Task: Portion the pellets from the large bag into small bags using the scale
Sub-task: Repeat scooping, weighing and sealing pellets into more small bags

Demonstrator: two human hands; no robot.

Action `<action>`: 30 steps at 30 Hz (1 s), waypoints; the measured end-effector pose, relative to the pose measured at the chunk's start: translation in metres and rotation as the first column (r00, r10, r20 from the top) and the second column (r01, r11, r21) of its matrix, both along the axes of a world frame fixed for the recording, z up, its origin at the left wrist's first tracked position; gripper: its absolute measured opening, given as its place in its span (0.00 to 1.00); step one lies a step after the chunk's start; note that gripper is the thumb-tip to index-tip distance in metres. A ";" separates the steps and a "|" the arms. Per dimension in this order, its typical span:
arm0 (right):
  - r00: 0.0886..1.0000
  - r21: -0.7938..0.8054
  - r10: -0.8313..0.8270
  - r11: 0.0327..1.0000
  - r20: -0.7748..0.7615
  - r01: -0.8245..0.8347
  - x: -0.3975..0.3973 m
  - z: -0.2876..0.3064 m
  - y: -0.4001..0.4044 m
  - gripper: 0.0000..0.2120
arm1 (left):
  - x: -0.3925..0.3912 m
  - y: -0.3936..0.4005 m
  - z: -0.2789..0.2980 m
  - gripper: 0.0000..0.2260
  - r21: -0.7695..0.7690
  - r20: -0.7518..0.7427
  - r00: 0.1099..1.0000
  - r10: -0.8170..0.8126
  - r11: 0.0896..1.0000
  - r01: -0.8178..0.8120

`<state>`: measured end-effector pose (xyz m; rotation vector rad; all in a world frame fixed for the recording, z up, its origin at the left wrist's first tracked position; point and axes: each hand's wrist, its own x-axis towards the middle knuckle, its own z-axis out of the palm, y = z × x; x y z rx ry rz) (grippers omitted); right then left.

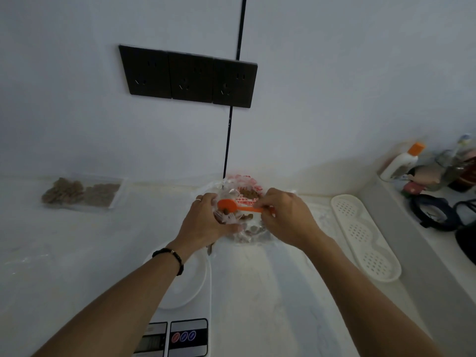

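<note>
- Pellets (249, 194), brown, sit inside the large clear bag (242, 186) just beyond my fingertips, against the wall.
- Red printing runs across that bag, too blurred for me to read any word or brand.
- My right hand (284, 215) pinches the handle of an orange plastic scoop (228, 205); its bowl points left, over the bag's mouth, with a few pellets in it.
- My left hand (206, 219) has its fingers curled round the crinkled plastic at the bag's opening, gripping it; whether a small bag is bunched in there too, I cannot tell.
- A ring shows on one left finger, and a dark bead bracelet (172, 256) circles that wrist.
- Below my left wrist stands the white kitchen scale (180, 300), round platform up; its display is unreadable, and three round buttons sit beside it.
- Far left of my fingers lies a filled small bag (82, 194) of pellets, flat by the wall.
- Right of my right hand rests a white perforated tray (365, 235).
- Above, three black wall sockets (189, 77).
</note>
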<state>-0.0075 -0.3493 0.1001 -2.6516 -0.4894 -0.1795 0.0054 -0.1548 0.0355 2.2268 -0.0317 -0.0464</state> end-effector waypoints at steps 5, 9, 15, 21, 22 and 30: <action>0.991 -0.043 0.051 0.998 0.123 -0.046 -0.002 -0.004 -0.008 0.12 | -0.002 0.000 -0.002 0.40 0.004 0.005 1.000 0.009 1.000 -0.009; 0.998 0.039 0.011 0.999 0.056 -0.013 0.001 -0.012 -0.015 0.12 | -0.003 -0.004 -0.005 0.41 0.008 -0.005 1.000 0.015 1.000 -0.015; 0.952 0.171 -0.298 0.937 -0.069 0.305 0.012 -0.026 -0.032 0.12 | -0.004 -0.001 -0.010 0.42 0.063 -0.010 1.000 0.015 0.998 -0.015; 0.891 -0.059 -0.395 0.918 -0.223 0.392 0.026 -0.070 -0.037 0.13 | -0.007 0.006 -0.017 0.45 0.117 0.002 1.000 0.004 0.993 -0.005; 0.892 -0.068 -0.389 0.921 -0.230 0.384 0.027 -0.076 -0.033 0.12 | -0.007 0.007 -0.017 0.46 0.129 0.003 1.000 -0.001 0.992 0.000; 0.840 0.265 -0.231 0.879 -0.491 0.396 0.031 -0.095 -0.009 0.12 | -0.005 0.007 -0.018 0.45 0.168 0.008 1.000 0.011 0.986 -0.012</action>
